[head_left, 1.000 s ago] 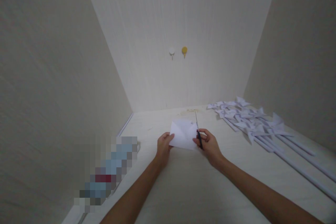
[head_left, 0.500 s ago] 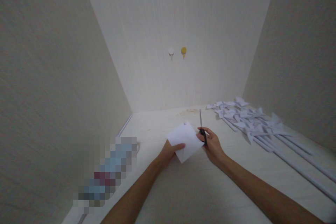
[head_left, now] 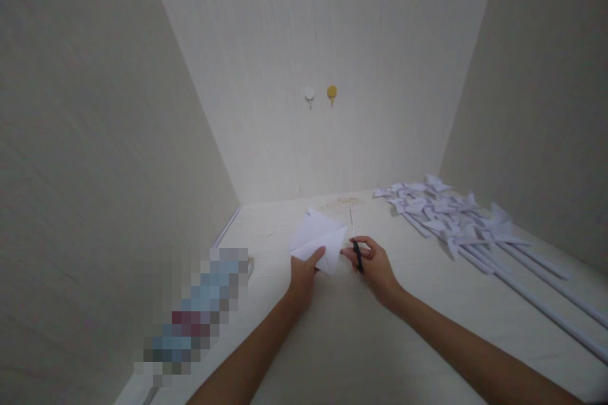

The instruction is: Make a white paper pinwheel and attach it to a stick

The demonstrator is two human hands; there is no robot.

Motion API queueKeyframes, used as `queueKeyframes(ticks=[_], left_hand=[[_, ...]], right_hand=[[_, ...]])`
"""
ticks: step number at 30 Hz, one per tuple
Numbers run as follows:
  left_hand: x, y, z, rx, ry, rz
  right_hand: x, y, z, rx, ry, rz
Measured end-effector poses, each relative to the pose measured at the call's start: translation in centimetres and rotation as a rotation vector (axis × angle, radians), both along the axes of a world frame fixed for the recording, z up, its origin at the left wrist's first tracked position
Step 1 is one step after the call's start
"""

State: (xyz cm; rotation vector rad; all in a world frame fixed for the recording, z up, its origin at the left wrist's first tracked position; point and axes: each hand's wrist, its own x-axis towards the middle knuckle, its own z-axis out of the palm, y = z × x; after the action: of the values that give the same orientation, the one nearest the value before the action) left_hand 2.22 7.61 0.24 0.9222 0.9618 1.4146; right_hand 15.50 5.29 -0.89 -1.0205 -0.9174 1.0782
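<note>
A white, squarish sheet of paper with crease lines is pinched in my left hand, thumb on top and the other fingers underneath. My right hand grips a pair of scissors by the black handles. The blades point away from me and look closed, standing just right of the paper. My right fingertips come close to the paper's right corner; I cannot tell whether they touch it.
Several white paper pinwheels lie piled on the right of the pale table, their white sticks reaching toward me. A blurred-out object lies at the left. Two hooks, one white and one yellow, are on the wall ahead.
My left hand has turned the paper and shifted it slightly left. My right hand, with the scissors, has moved a little left and drawn away from the paper's edge.
</note>
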Motion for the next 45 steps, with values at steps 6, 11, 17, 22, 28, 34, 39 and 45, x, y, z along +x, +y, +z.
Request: queueKeyframes(ticks=[6,11,17,22,28,34,39,45], left_hand=[[0.2,-0.4,-0.2,0.059,0.150,-0.022],[0.2,-0.6,-0.2,0.051,0.232,-0.126],[0.1,-0.4,-0.4,0.083,0.140,-0.196],[0.2,-1.1,0.0,0.100,0.195,-0.234],[0.3,-1.3,0.2,0.068,0.302,-0.129],[0.3,-1.0,0.0,0.029,0.334,-0.106],[0.2,-1.1,0.5,0.027,0.322,-0.062],[0.1,-0.8,0.4,0.080,0.310,-0.018]], right_hand=[[-0.4,-0.2,0.0,0.071,-0.047,0.033],[0.0,-0.1,0.0,0.073,-0.031,0.040],[0.2,-0.1,0.2,0.046,0.021,0.047],[0.1,-0.1,0.3,0.010,0.047,0.064],[0.1,-0.2,0.2,0.043,-0.015,0.147],[0.0,-0.2,0.4,0.039,-0.004,0.122],[-0.3,-0.6,0.8,0.010,-0.015,0.177],[-0.3,-0.5,0.4,-0.023,-0.051,0.264]])
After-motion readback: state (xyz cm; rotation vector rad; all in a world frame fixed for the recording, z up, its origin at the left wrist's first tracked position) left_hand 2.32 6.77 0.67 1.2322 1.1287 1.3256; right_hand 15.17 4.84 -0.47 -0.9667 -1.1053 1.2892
